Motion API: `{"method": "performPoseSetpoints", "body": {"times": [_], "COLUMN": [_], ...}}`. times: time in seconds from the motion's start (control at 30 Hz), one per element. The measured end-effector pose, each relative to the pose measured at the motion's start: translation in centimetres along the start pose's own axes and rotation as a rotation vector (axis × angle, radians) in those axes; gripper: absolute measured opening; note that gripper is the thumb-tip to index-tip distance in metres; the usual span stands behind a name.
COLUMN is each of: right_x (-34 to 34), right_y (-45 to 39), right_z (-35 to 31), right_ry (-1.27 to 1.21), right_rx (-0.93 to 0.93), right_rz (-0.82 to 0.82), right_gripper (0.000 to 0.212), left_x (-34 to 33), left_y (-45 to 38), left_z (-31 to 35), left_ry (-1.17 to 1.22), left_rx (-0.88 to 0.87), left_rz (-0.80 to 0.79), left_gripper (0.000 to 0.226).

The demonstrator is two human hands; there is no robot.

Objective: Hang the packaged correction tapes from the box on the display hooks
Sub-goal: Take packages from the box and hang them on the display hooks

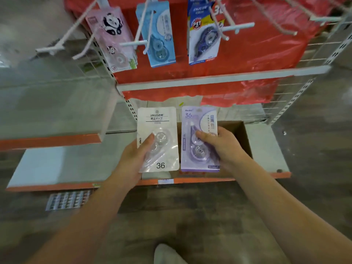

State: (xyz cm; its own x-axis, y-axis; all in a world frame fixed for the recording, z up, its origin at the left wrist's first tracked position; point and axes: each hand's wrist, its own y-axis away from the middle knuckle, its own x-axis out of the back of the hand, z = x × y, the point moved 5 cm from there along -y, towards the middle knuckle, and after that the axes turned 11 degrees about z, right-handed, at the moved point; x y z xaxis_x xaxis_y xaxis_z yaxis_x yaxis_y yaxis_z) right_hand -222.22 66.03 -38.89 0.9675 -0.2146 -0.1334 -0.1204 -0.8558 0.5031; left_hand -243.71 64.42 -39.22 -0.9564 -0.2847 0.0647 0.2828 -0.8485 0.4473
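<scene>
Nearest the camera, a light shoe (pixel 165 253) stands on the dark wood-grain floor (pixel 171 216). Both forearms reach forward over the orange-edged lower shelf (pixel 266 149). The left hand (pixel 133 159) grips a white correction-tape pack (pixel 159 138) marked "36", thumb across its clear blister. The right hand (pixel 222 144) grips a lilac correction-tape pack (pixel 199 138), thumb on the front. The two packs are held upright, side by side, just above the open cardboard box (pixel 242 134) that sits on the shelf. Beyond, against a red backing sheet (pixel 257 54), white display hooks (pixel 238 27) project from the rack. Three carry hung packs: a pink panda pack (pixel 112 39) at left, a light-blue pack (pixel 160 35) at centre, dark-blue packs (pixel 203 35) at right
</scene>
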Motion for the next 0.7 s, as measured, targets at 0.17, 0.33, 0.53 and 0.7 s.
{"method": "performPoseSetpoints", "body": {"times": [0.17, 0.33, 0.53, 0.7], "right_x": [2.4, 3.3, 3.8, 3.3], "right_y": [5.4, 10.8, 17.4, 21.2], "right_z": [-3.7, -7.3, -12.6, -18.3], "right_ry": [-0.005, 0.040, 0.081, 0.047], "right_rx": [0.043, 0.088, 0.182, 0.297], "right_rz": [-0.034, -0.070, -0.118, -0.128], "right_gripper": [0.024, 0.033, 0.030, 0.033], "left_x": [-0.7, 0.1, 0.4, 0.3], "left_y": [7.4, 13.3, 19.1, 22.0], "left_z": [2.2, 6.1, 12.2, 17.9], "left_ry": [0.032, 0.028, 0.119, 0.239], "left_rx": [-0.058, -0.054, -0.105, -0.216], "left_rz": [-0.017, 0.083, 0.094, -0.009], "left_gripper": [0.043, 0.013, 0.013, 0.052]}}
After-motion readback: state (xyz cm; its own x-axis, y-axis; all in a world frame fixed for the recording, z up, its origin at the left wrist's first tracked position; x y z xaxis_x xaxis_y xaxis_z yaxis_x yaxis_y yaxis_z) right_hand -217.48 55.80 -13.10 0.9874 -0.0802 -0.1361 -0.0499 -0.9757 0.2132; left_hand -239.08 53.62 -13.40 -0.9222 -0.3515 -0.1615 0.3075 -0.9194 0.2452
